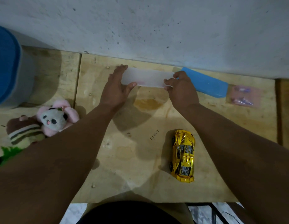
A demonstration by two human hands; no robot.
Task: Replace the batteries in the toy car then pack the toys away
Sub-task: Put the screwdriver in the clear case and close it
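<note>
A translucent white plastic box (147, 77) lies on the plywood table (124, 143) near the wall. My left hand (117, 88) grips its left end, thumb on the near edge. Around its right end curl the fingers of my right hand (181, 88). Closer to me, on the right, the gold toy car (183, 156) stands on its wheels, untouched. A blue lid (206, 83) lies just right of the box. Further right is a small clear pink packet (243, 96) with small items inside that I cannot identify.
Plush toys lie at the left: a pink and white panda (55, 118), a brown striped one (25, 131) and a green one (6, 154). A big blue-lidded tub (6, 65) stands at the back left. The grey wall (156, 29) bounds the table's far edge.
</note>
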